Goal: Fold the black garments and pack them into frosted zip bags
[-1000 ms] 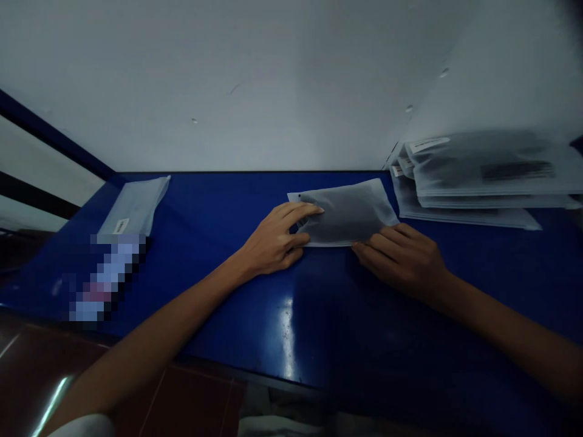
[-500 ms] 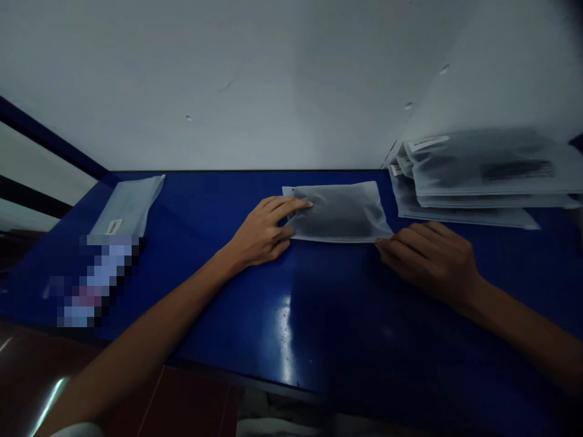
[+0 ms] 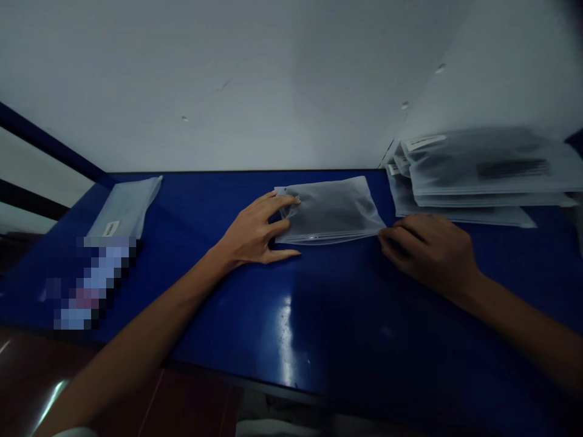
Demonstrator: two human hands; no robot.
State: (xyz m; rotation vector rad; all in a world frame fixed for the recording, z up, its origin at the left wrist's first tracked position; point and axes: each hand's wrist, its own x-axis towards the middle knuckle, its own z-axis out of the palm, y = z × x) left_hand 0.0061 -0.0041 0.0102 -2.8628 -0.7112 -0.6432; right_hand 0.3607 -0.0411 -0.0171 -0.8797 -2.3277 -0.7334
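A frosted zip bag point(image 3: 330, 209) with something dark inside lies on the blue tabletop point(image 3: 237, 328), its zip edge towards me. My left hand point(image 3: 259, 230) rests at the bag's left end with fingers spread; the fingertips touch its surface, and the thumb lies on the table just in front of it. At the opposite end, my right hand point(image 3: 430, 252) pinches the bag's near right corner between thumb and fingers.
Several similar filled bags point(image 3: 492, 164) are stacked at the right against the wall point(image 3: 273, 91). Another frosted bag point(image 3: 122, 206) with a small white label lies at the left. In front of it is a pixelated patch point(image 3: 100, 285) that I cannot make out.
My left thumb has moved away from the bag's near edge and the fingers have spread. The bag has tilted slightly, its right end pinched as before by my right hand.
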